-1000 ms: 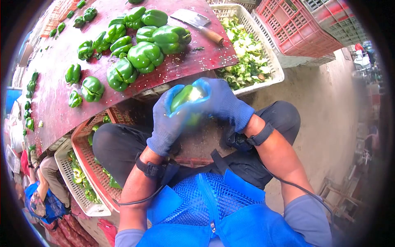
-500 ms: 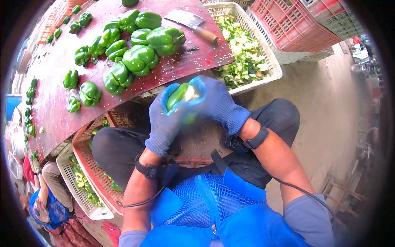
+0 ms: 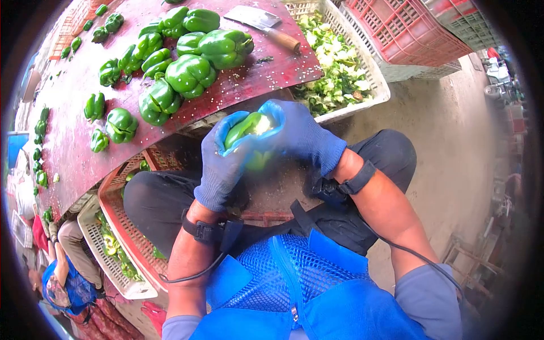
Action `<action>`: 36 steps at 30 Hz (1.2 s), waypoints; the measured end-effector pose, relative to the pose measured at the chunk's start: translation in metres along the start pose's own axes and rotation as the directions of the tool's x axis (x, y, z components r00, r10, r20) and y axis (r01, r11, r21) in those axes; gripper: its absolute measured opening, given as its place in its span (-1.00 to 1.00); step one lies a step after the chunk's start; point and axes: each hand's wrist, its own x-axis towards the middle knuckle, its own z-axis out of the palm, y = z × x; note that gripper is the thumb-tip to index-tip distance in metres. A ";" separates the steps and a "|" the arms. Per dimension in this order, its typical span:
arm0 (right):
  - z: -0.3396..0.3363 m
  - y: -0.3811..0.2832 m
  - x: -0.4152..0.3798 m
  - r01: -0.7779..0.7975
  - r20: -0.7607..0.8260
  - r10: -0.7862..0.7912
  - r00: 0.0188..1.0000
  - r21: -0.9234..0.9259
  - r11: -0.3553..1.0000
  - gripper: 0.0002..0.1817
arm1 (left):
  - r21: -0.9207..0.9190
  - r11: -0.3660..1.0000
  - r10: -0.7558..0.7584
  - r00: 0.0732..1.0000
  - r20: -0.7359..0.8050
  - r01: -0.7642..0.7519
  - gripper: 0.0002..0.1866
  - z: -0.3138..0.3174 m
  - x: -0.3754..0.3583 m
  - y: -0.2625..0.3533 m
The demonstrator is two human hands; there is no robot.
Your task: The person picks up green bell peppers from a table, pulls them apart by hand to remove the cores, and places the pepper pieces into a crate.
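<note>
A green bell pepper (image 3: 243, 129) is held up over my lap, its pale inside showing on the right. Fingers of my left hand (image 3: 221, 156), in a blue-grey glove, wrap round its left side. My right hand (image 3: 303, 133), gloved alike, closes on the pale end of the same pepper; its fingertips are partly hidden. More green below the hands is blurred. Beyond them, several whole bell peppers (image 3: 191, 76) lie on the red tabletop (image 3: 71, 156). A cleaver (image 3: 254, 17) with a wooden handle rests near the table's right edge.
A white crate (image 3: 379, 95) of pale green scraps stands right of the table, with red crates (image 3: 416, 34) behind. Under the table's near edge are a red crate (image 3: 122, 221) and a white crate (image 3: 90, 238) holding green pieces. Another person (image 3: 73, 283) sits at lower left.
Both hands have shifted slightly up, the left one also a little left. More of the pepper shows between them. Things on the table appear in the same arrangement.
</note>
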 end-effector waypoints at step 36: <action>-0.033 -0.017 -0.035 -0.311 0.259 0.193 0.947 0.575 0.757 -0.72 | -0.320 0.947 0.096 0.944 0.314 0.010 -0.51 -0.005 0.009 -0.010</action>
